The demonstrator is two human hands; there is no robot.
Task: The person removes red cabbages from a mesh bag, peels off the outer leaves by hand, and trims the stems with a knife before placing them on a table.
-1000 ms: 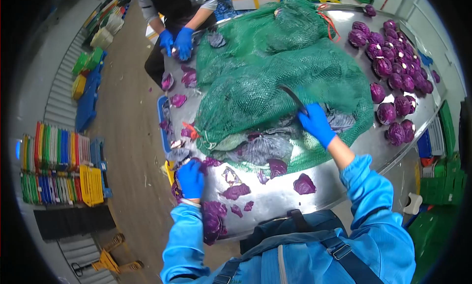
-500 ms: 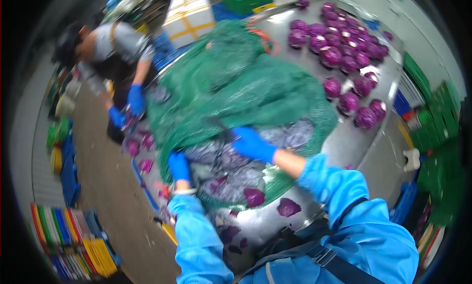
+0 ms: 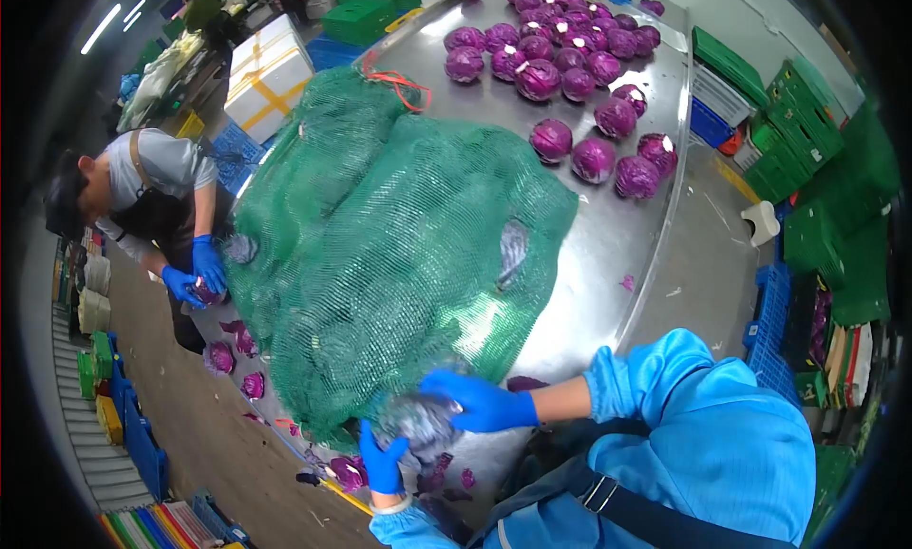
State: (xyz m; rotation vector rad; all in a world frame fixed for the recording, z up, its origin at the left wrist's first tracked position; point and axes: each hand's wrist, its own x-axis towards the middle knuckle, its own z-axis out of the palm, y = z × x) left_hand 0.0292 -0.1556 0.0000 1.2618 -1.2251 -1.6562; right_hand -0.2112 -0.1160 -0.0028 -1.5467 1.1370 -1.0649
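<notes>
A greyish-purple red cabbage, blurred by motion, is at the near edge of a green mesh sack. My right hand, in a blue glove, grips its right side from above. My left hand, also gloved, is at the cabbage's lower left with thumb and forefinger spread apart. The sack lies spread on the metal table, and lumpy cabbages show through its mesh. One greyish cabbage is partly visible through a gap on the sack's right. Loose purple leaves lie below my hands.
Many trimmed red cabbages are grouped at the table's far end. A co-worker on the left holds a cabbage in blue gloves. A taped white box stands behind the sack. Green crates and a white stool are on the right.
My hands have come out of the sack's opening toward me, with a cabbage at the right hand. The sack's top layer now covers the cabbages that were exposed. The view has shifted.
</notes>
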